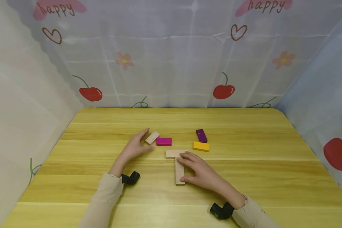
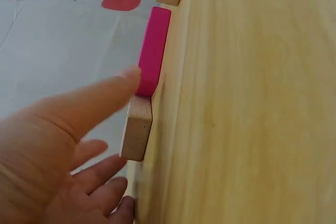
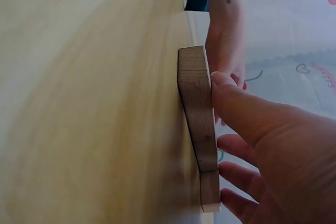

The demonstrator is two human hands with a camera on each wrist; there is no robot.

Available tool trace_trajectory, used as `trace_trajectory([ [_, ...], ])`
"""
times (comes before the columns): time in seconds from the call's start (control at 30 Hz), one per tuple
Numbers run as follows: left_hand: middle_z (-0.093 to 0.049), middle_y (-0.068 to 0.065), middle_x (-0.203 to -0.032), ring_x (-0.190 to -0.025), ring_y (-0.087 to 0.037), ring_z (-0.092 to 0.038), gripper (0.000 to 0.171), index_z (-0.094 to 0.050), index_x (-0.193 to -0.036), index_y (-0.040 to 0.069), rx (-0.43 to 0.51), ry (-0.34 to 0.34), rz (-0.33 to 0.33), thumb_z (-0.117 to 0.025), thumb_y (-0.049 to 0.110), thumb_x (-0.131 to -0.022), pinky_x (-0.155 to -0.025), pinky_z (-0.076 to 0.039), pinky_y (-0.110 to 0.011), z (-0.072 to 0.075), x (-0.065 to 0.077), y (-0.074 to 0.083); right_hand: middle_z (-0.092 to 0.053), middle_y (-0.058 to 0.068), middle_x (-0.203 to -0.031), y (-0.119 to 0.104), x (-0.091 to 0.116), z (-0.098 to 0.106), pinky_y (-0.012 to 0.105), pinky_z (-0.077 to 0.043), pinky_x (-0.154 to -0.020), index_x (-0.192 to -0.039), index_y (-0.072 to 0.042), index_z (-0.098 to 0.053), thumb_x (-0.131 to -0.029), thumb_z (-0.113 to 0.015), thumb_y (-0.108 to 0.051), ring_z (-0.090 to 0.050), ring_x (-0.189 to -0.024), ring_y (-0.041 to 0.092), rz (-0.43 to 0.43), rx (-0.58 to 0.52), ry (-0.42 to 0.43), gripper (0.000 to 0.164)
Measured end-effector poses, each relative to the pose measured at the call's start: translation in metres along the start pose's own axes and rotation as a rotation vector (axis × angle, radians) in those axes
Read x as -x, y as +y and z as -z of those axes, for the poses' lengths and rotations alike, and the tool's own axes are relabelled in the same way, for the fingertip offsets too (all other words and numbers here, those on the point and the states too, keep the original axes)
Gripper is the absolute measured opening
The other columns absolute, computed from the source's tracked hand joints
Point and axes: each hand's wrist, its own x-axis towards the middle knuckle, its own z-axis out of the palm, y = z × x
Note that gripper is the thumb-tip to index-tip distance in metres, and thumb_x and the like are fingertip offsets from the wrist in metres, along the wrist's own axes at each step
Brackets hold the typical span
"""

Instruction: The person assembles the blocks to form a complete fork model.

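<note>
Two plain wooden blocks form a T shape on the table: a crosswise block (image 1: 172,154) and a lengthwise block (image 1: 179,172) on its near side. Over their right side lies my right hand (image 1: 200,171), its thumb at the near end of the lengthwise block and fingertips by the crosswise one. In the right wrist view the thumb touches the top edge of a wooden block (image 3: 197,103). My left hand (image 1: 134,148) is spread beside another plain wooden block (image 1: 152,138) and a magenta block (image 1: 163,142), gripping neither. Its thumb overlaps the magenta block (image 2: 153,51) in the left wrist view.
Farther right, a purple block (image 1: 201,136) lies behind a yellow block (image 1: 201,146). A black wrist device (image 1: 131,178) sits at the left wrist, another black device (image 1: 222,211) at the right. A printed curtain (image 1: 171,69) hangs along the table's far edge.
</note>
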Motion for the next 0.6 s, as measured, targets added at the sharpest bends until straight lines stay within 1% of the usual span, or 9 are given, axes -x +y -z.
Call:
trace_trajectory([
  [0.07,-0.029,-0.022,-0.146,-0.134,-0.037,-0.023,0.082,-0.029,-0.145,0.000,-0.039,-0.030,0.024,-0.075,0.020,-0.081,-0.107,-0.022,-0.049,-0.001,0.000,-0.004,-0.037,0.009,-0.144,0.000,0.000,0.000,0.051,-0.023,-0.106,-0.137,-0.009,-0.049,-0.084,-0.069,-0.039,-0.022,-0.136,0.030,0.000,-0.004,-0.001,0.064],
  [0.17,-0.029,-0.022,-0.146,-0.135,-0.037,-0.020,0.078,-0.034,-0.143,-0.002,-0.076,-0.021,0.029,-0.075,0.021,-0.081,-0.107,-0.019,-0.050,-0.002,-0.001,-0.006,-0.037,0.009,-0.145,0.000,0.000,0.000,0.051,-0.023,-0.106,-0.137,-0.009,-0.049,-0.084,-0.069,-0.039,-0.022,-0.136,0.030,-0.002,-0.011,0.001,0.064],
  [0.3,-0.035,-0.022,-0.142,-0.132,-0.039,-0.027,0.059,-0.048,-0.133,-0.002,-0.111,0.025,0.003,-0.073,0.018,-0.083,-0.105,-0.023,-0.052,-0.006,-0.002,-0.007,-0.036,0.008,-0.145,0.000,0.000,0.000,0.051,-0.024,-0.105,-0.137,-0.010,-0.049,-0.083,-0.069,-0.040,-0.021,-0.136,0.030,-0.006,-0.019,-0.001,0.065],
  [0.4,-0.039,-0.021,-0.140,-0.129,-0.039,-0.033,0.047,-0.056,-0.125,-0.001,-0.119,0.071,-0.001,-0.072,0.017,-0.084,-0.103,-0.027,-0.053,-0.009,-0.003,-0.009,-0.036,0.008,-0.145,0.001,0.000,0.000,0.051,-0.024,-0.105,-0.137,-0.010,-0.049,-0.083,-0.069,-0.041,-0.021,-0.137,0.029,-0.007,-0.022,-0.001,0.065],
  [0.53,-0.046,-0.020,-0.134,-0.122,-0.037,-0.042,0.041,-0.059,-0.119,-0.002,-0.106,0.132,0.002,-0.072,0.015,-0.084,-0.100,-0.034,-0.050,-0.011,-0.004,-0.011,-0.036,0.008,-0.145,0.001,0.000,-0.001,0.051,-0.024,-0.106,-0.137,-0.010,-0.049,-0.084,-0.068,-0.041,-0.021,-0.137,0.030,-0.011,-0.029,0.000,0.064],
  [0.6,-0.051,-0.019,-0.129,-0.117,-0.035,-0.047,0.039,-0.060,-0.117,-0.002,-0.082,0.164,0.008,-0.072,0.015,-0.084,-0.096,-0.038,-0.047,-0.011,-0.004,-0.012,-0.036,0.008,-0.145,0.001,0.000,-0.001,0.051,-0.024,-0.106,-0.137,-0.010,-0.049,-0.084,-0.068,-0.041,-0.021,-0.137,0.029,-0.014,-0.032,-0.001,0.064],
])
